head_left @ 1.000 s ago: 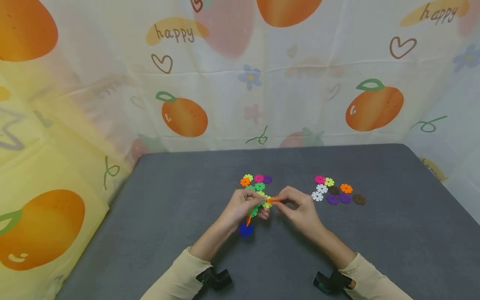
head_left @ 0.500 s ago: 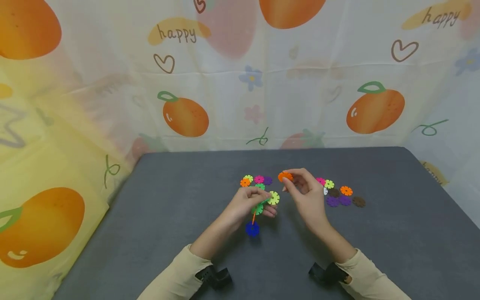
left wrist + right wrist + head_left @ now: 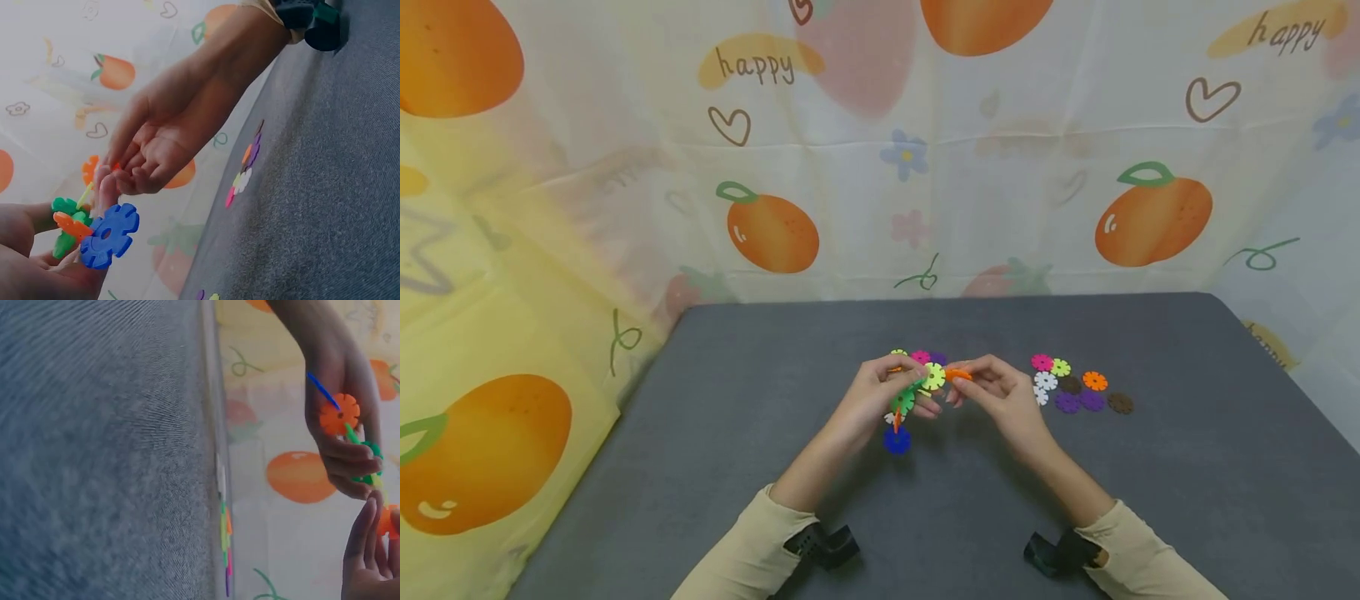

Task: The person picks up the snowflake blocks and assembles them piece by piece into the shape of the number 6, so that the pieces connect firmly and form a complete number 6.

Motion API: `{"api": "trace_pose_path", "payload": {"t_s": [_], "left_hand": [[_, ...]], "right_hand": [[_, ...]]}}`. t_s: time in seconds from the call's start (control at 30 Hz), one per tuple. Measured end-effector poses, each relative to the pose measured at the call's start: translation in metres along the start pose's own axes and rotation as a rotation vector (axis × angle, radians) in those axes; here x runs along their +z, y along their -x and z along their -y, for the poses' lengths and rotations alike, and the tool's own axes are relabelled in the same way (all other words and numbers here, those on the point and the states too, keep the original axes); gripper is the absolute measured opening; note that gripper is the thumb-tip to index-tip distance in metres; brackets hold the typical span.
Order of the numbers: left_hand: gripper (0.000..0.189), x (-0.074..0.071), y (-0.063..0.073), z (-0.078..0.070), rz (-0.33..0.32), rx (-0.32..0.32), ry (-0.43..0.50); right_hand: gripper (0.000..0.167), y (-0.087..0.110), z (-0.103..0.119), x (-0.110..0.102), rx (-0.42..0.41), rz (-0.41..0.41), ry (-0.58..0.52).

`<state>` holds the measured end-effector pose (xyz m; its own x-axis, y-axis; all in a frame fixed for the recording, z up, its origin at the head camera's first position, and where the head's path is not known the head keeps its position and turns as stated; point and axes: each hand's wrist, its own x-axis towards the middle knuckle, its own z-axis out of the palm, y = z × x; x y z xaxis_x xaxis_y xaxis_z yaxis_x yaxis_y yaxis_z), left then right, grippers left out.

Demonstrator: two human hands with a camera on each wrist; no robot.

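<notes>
My left hand [image 3: 880,396] pinches a chain of notched plastic discs at its green discs, above the table. From there hang an orange disc [image 3: 897,419], seen nearly edge-on, and a blue disc [image 3: 897,441] at the lower end. A yellow disc [image 3: 934,377] forms the other end, facing the right hand. Between thumb and fingers, my right hand [image 3: 1003,392] pinches another orange disc [image 3: 957,374], its edge right at the yellow disc's rim. The left wrist view shows the blue disc [image 3: 109,236] broad side on; in the right wrist view fingers partly cover the pinched orange disc [image 3: 389,521].
Loose discs lie flat on the grey table [image 3: 737,417]. One group, with a pink disc [image 3: 920,357], is partly hidden behind the left hand. Another to the right includes white [image 3: 1046,381], purple [image 3: 1092,400] and brown [image 3: 1121,403] discs. A fruit-print cloth [image 3: 850,208] hangs behind.
The right hand, with its orange disc at the yellow disc a second ago, moved up and away, then came back to it. The left hand has raised the chain slightly.
</notes>
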<state>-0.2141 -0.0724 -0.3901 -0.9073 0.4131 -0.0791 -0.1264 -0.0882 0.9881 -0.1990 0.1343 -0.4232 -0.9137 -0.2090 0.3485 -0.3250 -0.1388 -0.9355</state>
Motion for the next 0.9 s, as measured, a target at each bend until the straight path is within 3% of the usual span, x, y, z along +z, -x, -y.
{"api": "trace_pose_path", "payload": {"t_s": [0.17, 0.43, 0.9], "left_hand": [[0.027, -0.0017, -0.0004, -0.0003, 0.023, -0.065, -0.020], [0.029, -0.0046, 0.0009, -0.0063, -0.019, 0.011, -0.064], [0.031, -0.0010, 0.0021, -0.0075, -0.022, -0.030, -0.070]], "right_hand": [[0.012, 0.0010, 0.0017, -0.0014, -0.012, 0.021, -0.015], [0.013, 0.0007, 0.0053, 0.0014, -0.019, -0.056, 0.014], [0.014, 0.0030, 0.0062, 0.0046, -0.046, -0.028, 0.018]]}}
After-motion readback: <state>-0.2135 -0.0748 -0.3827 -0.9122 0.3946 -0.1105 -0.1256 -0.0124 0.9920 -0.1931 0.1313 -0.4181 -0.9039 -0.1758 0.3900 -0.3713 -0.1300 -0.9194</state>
